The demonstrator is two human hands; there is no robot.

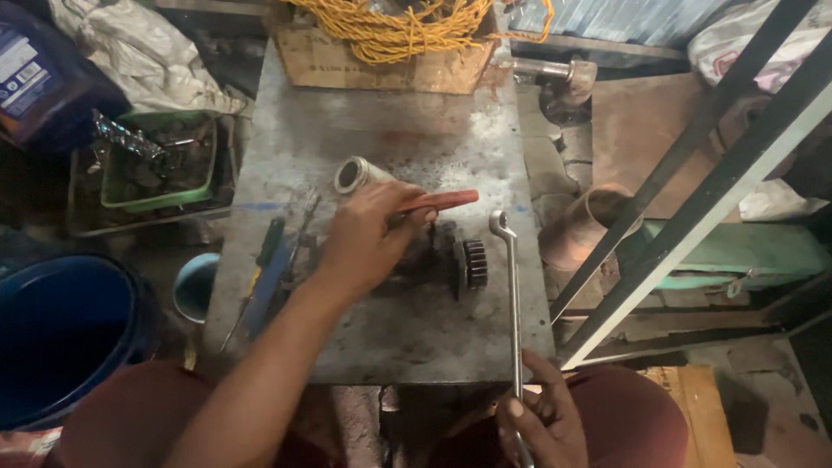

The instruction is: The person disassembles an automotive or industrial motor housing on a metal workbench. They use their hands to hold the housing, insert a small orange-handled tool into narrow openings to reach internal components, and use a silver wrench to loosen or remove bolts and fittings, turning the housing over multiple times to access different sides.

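Red-handled tool is pinched in the left hand, over the dark gear shaft on the tabletop; right hand grips a long ring spanner, seemingly kept ready.

A worn grey metal tabletop stands on a dusty floor, black steel bars slanting beside it in dim light

A grey metal worktable has bare surface along its near edge and across its far half. Its middle is crowded: a dark gear shaft, a metal sleeve and screwdrivers at left. A long wrench crosses the right side. A cardboard box blocks the far edge.
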